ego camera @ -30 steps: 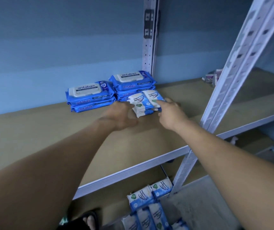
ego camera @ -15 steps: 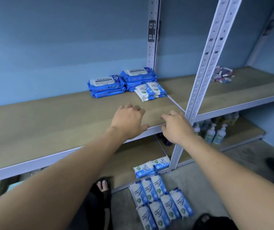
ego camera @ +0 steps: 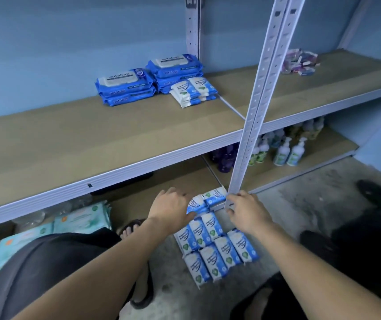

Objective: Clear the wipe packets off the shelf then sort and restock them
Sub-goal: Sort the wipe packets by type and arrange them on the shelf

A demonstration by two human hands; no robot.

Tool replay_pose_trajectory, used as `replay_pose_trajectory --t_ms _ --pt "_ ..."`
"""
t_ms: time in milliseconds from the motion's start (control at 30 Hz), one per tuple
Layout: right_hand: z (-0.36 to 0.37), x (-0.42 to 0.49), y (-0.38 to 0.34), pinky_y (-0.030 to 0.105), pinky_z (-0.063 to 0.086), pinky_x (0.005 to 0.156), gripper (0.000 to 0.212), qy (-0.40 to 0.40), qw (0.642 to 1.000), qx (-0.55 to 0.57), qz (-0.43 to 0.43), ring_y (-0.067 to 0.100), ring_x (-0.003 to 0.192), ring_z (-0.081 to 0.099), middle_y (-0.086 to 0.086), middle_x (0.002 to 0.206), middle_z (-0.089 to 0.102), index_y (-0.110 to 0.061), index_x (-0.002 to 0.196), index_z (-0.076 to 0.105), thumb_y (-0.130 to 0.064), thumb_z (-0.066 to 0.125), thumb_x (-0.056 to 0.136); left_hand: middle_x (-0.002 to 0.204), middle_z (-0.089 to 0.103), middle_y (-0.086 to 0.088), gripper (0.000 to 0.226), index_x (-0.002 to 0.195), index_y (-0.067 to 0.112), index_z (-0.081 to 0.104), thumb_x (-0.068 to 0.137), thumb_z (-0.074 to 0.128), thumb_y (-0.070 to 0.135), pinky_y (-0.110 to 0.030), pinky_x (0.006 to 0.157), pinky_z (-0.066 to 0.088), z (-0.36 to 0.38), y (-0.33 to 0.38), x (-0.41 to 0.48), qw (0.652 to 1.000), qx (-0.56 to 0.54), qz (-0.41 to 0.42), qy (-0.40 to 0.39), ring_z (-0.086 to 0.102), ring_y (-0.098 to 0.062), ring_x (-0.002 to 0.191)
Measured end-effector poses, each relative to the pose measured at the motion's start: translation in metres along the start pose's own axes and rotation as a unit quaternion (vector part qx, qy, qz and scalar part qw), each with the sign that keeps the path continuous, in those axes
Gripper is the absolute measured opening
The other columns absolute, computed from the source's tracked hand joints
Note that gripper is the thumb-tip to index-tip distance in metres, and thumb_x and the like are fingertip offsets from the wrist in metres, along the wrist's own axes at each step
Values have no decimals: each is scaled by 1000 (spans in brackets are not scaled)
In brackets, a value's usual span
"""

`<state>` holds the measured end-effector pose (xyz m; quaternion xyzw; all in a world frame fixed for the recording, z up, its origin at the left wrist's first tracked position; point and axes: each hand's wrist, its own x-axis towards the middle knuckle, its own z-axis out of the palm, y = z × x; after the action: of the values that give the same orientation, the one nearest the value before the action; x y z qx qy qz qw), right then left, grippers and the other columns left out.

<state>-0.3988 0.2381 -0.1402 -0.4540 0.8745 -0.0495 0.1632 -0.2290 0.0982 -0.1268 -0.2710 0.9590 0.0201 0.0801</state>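
The shelf board (ego camera: 92,139) is being shown as matt, tan, wood-like fibreboard, while its front rail (ego camera: 115,179) and the perforated upright (ego camera: 254,112) are being seen as smooth metal painted pale grey with a slight sheen. The large blue wipe packs (ego camera: 125,84) and the small white-and-blue packets (ego camera: 210,250) are being presented as soft, glossy plastic film, crinkled at the seams. The floor (ego camera: 300,204) is being rendered as rough, mottled concrete, the wall (ego camera: 69,42) as flat matt paint, and the pump bottles (ego camera: 283,153) as smooth plastic.
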Motion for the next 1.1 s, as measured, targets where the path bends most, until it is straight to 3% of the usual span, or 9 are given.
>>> replay_pose_trajectory --t_ms 133,300,433,533,633,733,800,967,1100 --pt "40 10 20 43 50 96 44 -44 998 31 39 32 120 48 9 129 53 -27 143 48 -33 50 100 129 60 4 49 131 29 58 95 49 61 -38 97 44 46 -8 23 997 -60 -27 -43 55 -22 119" --pt "89 37 34 38 54 91 54 -59 979 158 110 30 106 60 12 120 61 -29 150 43 -34 55 98 136 59 5 50 134 30 58 93 58 58 -37 95 51 99 -25 61 982 -148 -76 -85 58 -23 119" --pt "123 71 31 42 50 98 51 -61 955 246 154 35 119 59 18 131 62 -18 148 46 -34 55 100 140 59 1 47 136 27 60 94 63 48 -35 99 49 133 -44 98 972 -194 -88 -103 58 -23 122" --pt "140 101 24 36 44 99 49 -40 920 327 212 33 122 57 18 132 62 -7 144 49 -32 54 103 140 59 -2 46 139 24 58 97 62 41 -34 100 47 158 -51 125 965 -218 -103 -99 59 -25 122" --pt "162 132 17 29 44 94 50 15 867 410 284 28 114 60 13 122 68 -10 145 51 -34 57 101 142 58 -6 50 144 20 53 98 61 38 -35 104 46 179 -52 148 950 -268 -127 -94 56 -26 125" --pt "186 161 12 40 49 100 54 69 822 456 334 32 109 64 12 113 72 -6 136 59 -41 63 96 138 60 -6 53 146 26 49 97 60 44 -42 100 50 199 -54 165 933 -305 -145 -125 60 -26 119" --pt "201 176 11 43 50 98 57 79 811 459 354 32 106 66 11 111 73 -8 134 61 -48 63 94 136 61 -4 53 142 28 52 94 63 48 -44 100 50 212 -56 169 922 -333 -156 -125 60 -26 117" --pt "216 203 -1 34 47 95 63 103 761 500 401 33 119 61 16 129 66 -4 144 50 -45 60 98 135 61 -7 54 138 23 57 91 67 49 -37 102 44 230 -58 173 935 -299 -158 -111 56 -27 121" --pt "224 217 -6 30 47 90 63 141 733 508 429 30 118 63 14 128 66 -4 144 50 -43 63 97 123 67 -3 46 130 24 60 90 69 47 -33 90 47 237 -63 172 936 -303 -144 -101 61 -27 111"
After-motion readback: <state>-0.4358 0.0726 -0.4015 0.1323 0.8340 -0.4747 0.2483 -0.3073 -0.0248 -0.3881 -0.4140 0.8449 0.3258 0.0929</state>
